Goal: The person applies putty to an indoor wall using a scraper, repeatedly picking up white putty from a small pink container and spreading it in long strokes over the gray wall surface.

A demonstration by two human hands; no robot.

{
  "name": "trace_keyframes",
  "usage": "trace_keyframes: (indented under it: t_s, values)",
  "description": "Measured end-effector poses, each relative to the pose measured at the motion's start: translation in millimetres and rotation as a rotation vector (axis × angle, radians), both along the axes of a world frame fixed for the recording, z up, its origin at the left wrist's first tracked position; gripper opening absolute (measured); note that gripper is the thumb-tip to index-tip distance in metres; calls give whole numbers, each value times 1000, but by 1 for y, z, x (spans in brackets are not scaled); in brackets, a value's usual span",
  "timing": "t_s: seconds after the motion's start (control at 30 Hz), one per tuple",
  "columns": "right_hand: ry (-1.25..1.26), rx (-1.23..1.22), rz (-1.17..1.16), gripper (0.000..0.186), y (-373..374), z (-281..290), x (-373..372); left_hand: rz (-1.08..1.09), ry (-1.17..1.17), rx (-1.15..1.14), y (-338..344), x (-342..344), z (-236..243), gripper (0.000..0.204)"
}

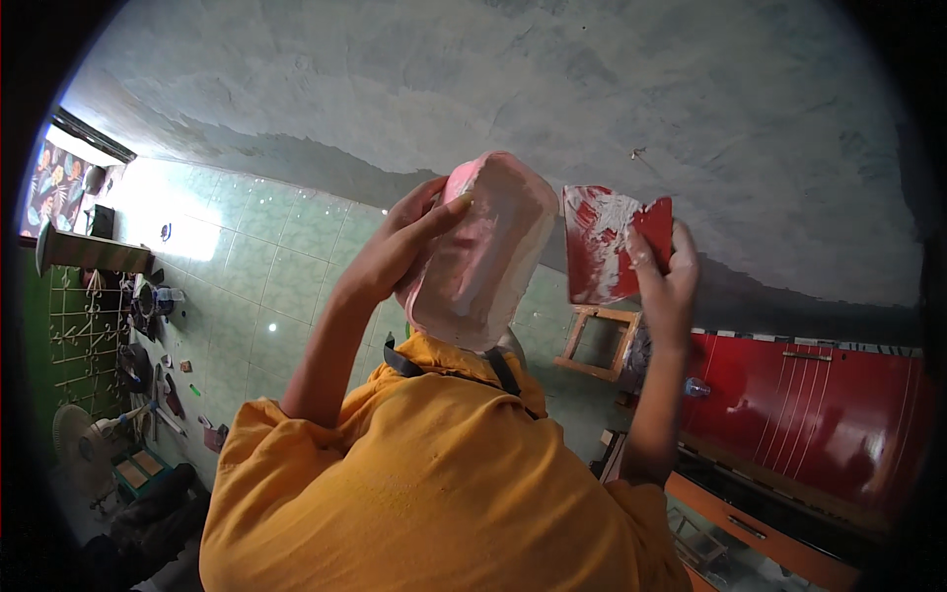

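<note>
In front of my chest, my left hand (404,237) grips a pink plastic tub (493,252) by its side, with the thumb over the rim. The tub is tilted so its inside shows, coated with greyish-white residue. Just right of it, apart from the tub, my right hand (669,281) pinches a flat red scraper (582,257) along its right edge. White putty is smeared thickly across the scraper's face, and some sticks to my fingers. Beyond both hands stretches a grey wall (473,89) with patchy, trowelled coating.
A small wooden stool frame (628,345) stands below the scraper. At right is a glossy red surface (789,395) above an orange drawer front (760,523). Pale green tiled floor (266,257) lies at left, with scattered tools, a fan (79,439) and a metal rack (84,326).
</note>
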State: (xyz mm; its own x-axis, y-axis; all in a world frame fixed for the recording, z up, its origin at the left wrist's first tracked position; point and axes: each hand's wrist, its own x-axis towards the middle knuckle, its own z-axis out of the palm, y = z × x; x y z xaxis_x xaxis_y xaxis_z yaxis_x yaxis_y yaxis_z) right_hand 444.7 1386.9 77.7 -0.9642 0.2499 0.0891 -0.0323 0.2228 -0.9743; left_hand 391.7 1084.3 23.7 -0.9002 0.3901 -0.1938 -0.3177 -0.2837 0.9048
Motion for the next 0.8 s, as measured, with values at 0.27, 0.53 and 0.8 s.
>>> trace_keyframes:
  t_s: [0.27,0.53,0.8]
  values:
    - [-45,699,227,27,-4,33,-22,-161,211,-296,5,-16,30,88]
    - [-104,460,430,29,-15,-14,-11,-184,210,-291,9,-37,13,74]
    - [-346,-1,524,31,-36,-62,6,-225,-114,-187,12,-48,-29,59]
